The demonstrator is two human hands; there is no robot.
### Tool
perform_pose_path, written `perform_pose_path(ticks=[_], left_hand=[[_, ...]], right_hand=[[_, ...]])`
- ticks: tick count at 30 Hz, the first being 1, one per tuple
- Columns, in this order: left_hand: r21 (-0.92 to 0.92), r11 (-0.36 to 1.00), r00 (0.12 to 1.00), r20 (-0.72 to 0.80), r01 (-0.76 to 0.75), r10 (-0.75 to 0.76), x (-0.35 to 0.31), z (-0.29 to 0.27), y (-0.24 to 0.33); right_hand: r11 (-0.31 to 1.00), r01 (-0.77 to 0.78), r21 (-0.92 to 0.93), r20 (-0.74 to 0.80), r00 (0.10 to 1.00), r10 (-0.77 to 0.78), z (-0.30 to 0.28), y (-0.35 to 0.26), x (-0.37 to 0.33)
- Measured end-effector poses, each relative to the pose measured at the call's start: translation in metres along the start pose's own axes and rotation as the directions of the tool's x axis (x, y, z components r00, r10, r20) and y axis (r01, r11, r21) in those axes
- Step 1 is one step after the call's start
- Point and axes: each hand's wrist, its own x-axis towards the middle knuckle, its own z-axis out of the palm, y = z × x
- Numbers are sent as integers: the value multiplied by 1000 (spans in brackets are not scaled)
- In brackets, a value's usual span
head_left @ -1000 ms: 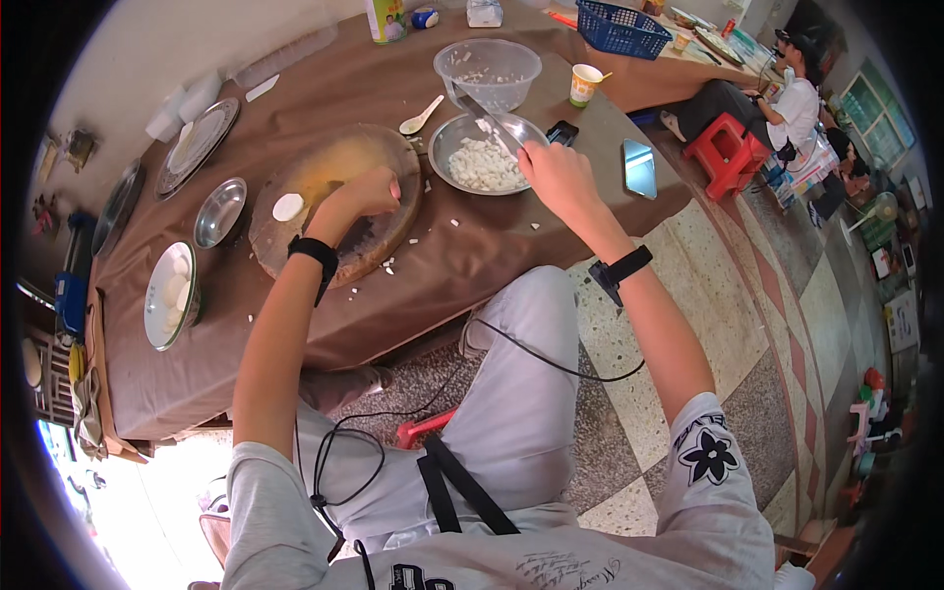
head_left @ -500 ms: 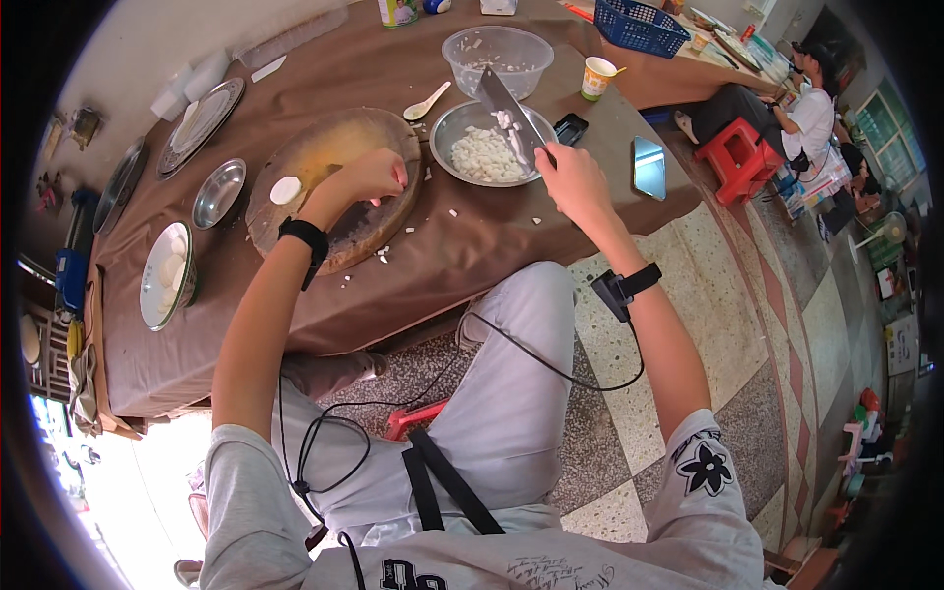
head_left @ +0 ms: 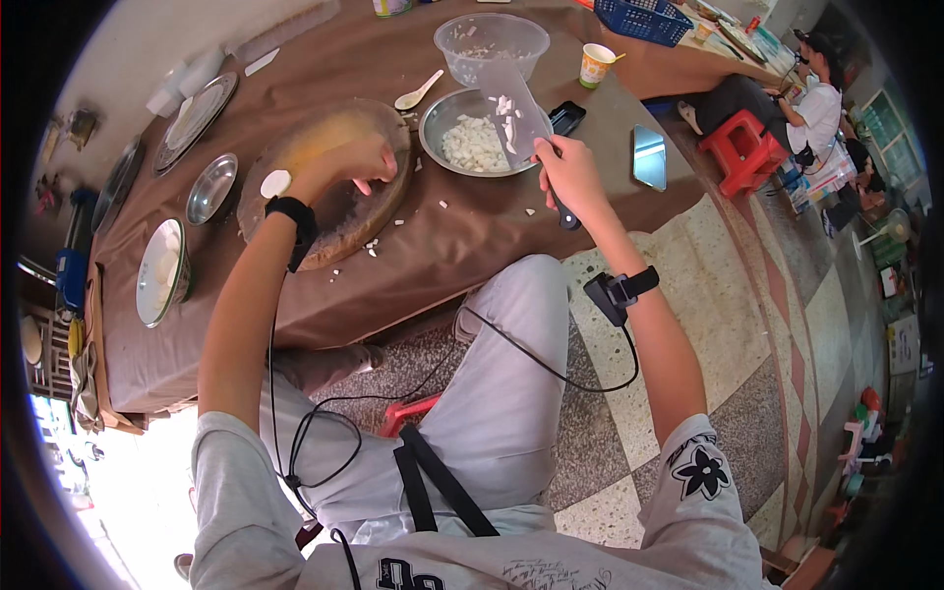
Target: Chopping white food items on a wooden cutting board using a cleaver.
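My right hand [head_left: 573, 175] grips the dark handle of a broad-bladed cleaver [head_left: 528, 110]. Its blade is tilted over a steel bowl [head_left: 430, 146], with several white bits clinging to its face. Diced white pieces [head_left: 470, 144] fill the middle of that bowl. Over the round wooden chopping board [head_left: 379, 224] hovers my left hand [head_left: 356, 162], its fingers loosely bent and apart, with nothing visible in them. A white round slice [head_left: 276, 184] lies on the board beside my left wrist.
A clear plastic bowl [head_left: 454, 39], white spoon [head_left: 421, 90], paper cup [head_left: 594, 67] and phone [head_left: 649, 157] surround the steel bowl. To the left are a small metal dish [head_left: 213, 190] and a bowl [head_left: 149, 307] of pale round pieces. A person sits near a red stool [head_left: 739, 152].
The cleaver has turned in my right hand, so its blade's broad face now shows and its handle points down. My left hand has shifted slightly left over the board.
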Motion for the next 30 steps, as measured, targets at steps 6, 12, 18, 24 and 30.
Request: perform_pose_path(ticks=[6, 12, 18, 24, 30], left_hand=[[-326, 942, 996, -48, -82, 70, 6, -36, 7], [-359, 843, 916, -143, -401, 375, 45, -15, 95], [106, 794, 640, -533, -599, 553, 100, 31, 123], [223, 774, 409, -745, -593, 527, 129, 65, 122], [308, 857, 617, -597, -414, 513, 108, 58, 90]], right_hand=[[983, -40, 177, 11, 999, 39, 1, 5, 1], [961, -69, 268, -11, 997, 75, -1, 12, 6], [939, -100, 329, 9, 995, 102, 10, 15, 16], [939, -122, 321, 16, 992, 124, 9, 15, 18], [958, -87, 274, -66, 992, 109, -8, 16, 18]])
